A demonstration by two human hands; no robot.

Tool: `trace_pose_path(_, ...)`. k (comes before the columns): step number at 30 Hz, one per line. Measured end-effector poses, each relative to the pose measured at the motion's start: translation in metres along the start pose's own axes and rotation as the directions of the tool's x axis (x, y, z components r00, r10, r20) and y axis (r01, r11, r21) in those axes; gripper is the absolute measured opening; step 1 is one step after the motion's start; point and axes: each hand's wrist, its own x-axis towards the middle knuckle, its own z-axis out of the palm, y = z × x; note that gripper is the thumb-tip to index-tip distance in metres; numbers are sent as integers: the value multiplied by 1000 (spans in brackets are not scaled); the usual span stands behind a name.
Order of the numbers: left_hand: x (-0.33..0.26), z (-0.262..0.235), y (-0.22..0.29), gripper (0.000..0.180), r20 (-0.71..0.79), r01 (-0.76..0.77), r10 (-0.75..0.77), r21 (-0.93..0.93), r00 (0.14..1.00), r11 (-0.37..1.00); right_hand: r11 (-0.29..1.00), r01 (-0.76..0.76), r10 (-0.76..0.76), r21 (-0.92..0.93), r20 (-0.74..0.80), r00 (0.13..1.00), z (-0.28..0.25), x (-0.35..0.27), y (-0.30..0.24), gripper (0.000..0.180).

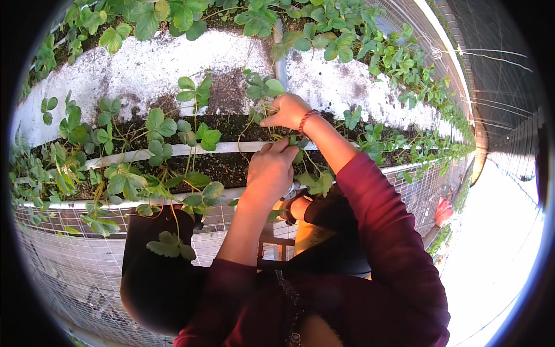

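Observation:
My right hand [288, 111], with a red braided bracelet at its wrist, reaches over the planting trough. Its fingers are closed on a strawberry plant [261, 88], whose leaves stand just beyond the fingertips. Nearer to me, my left hand [272, 166] rests at the white divider strip [228, 147], its fingers bent and pressed together by the plant's lower stems. What lies under those fingertips is hidden. Dark soil [226, 124] shows beside both hands. Some strawberry leaves [317, 183] hang over the near edge, right of my left hand.
More strawberry plants [124, 179] crowd the trough to the left, some stems trailing over its white front rim [231, 194]. Wire mesh [75, 254] covers the front. Beyond lies a white, soil-stained surface [173, 63] with another plant row [254, 20]. A grey post [280, 58] stands behind my right hand.

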Motion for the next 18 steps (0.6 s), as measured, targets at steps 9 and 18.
trace_pose_path(9,13,-29,-35,29,-363,337,-353,-108,862,935,906,90,-104,415,13,994,8,4,36,17)
trace_pose_path(18,25,-3,-44,35,5,218,-218,56,976,974,852,171,-152,495,-78,985,19,1,46,21)
